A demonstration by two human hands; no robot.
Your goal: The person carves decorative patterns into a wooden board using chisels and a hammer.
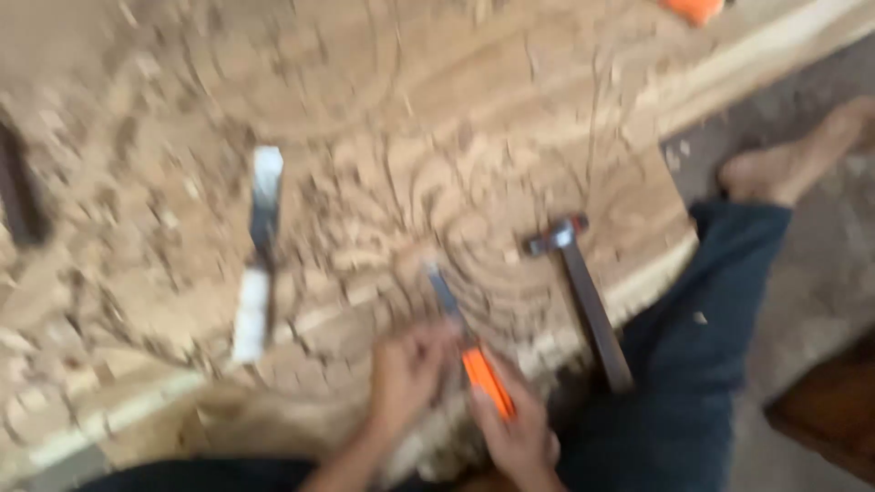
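Observation:
The picture is blurred by motion. A wide carved wooden panel (392, 155) covered in wood chips fills the view. My right hand (515, 428) grips the orange handle of a chisel (460, 333), whose blade points up onto the carving. My left hand (406, 369) pinches the chisel's metal shaft just above the handle. A hammer (583, 292) with a dark handle lies on the panel to the right of my hands, untouched.
Another chisel-like tool (260, 246) with a pale handle lies left of centre on the panel. A dark tool (18, 196) sits at the left edge. My leg in dark trousers (702, 364) and bare foot (788, 164) lie right of the panel. An orange object (693, 9) is at the top.

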